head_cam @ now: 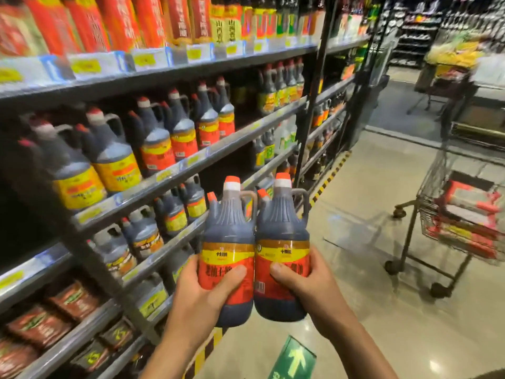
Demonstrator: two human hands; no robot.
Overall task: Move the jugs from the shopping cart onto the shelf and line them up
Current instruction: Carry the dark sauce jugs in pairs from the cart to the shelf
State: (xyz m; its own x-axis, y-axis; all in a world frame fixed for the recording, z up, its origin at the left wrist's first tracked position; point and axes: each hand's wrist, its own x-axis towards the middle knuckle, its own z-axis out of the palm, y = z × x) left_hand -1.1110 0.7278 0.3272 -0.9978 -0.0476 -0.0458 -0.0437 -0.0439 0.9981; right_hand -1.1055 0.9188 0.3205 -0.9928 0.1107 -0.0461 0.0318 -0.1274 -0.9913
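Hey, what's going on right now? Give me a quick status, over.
Left hand grips one jug; right hand grips a second jug. Both upright, side by side, off the shelf. Shopping cart to the right. Nothing in the way.

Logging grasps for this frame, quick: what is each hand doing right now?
Left hand: closed around the left jug, gripping its label.
Right hand: closed around the right jug, which touches the other.
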